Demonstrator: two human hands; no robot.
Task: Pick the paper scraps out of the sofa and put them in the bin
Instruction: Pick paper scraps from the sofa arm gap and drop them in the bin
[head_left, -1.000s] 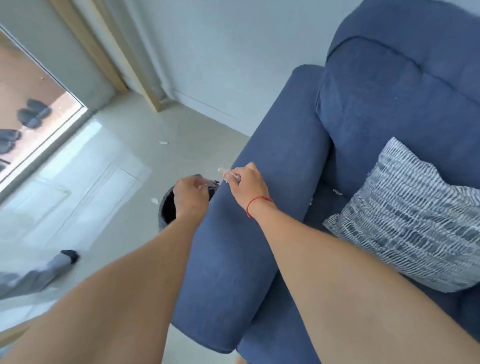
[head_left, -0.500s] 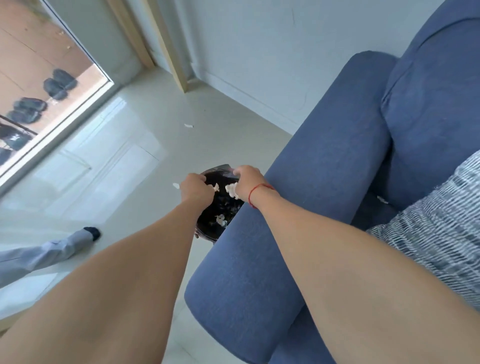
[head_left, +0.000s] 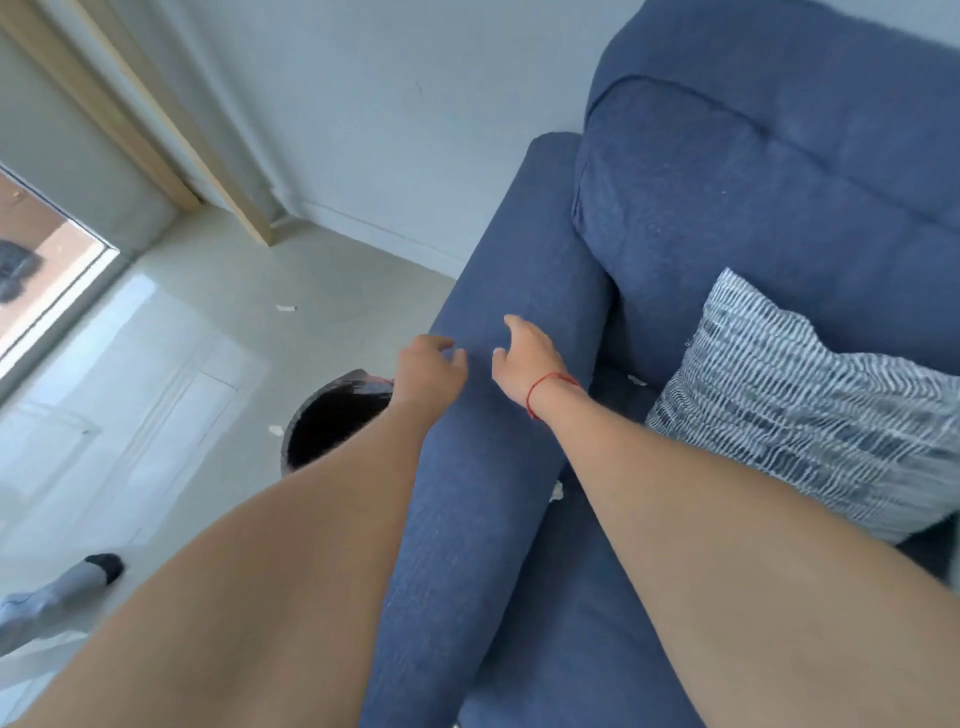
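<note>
From my feed, left hand (head_left: 428, 366) and right hand (head_left: 524, 358) both loose-fingered and empty over the sofa (head_left: 519, 260) arm, bin (head_left: 332, 415) just beside it, scraps (head_left: 636, 380) by the cushion (head_left: 810, 405), no readable labels I can spot

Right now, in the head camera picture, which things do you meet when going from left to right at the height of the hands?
Bin → left hand → right hand → paper scrap on the sofa seat → striped pillow.
</note>
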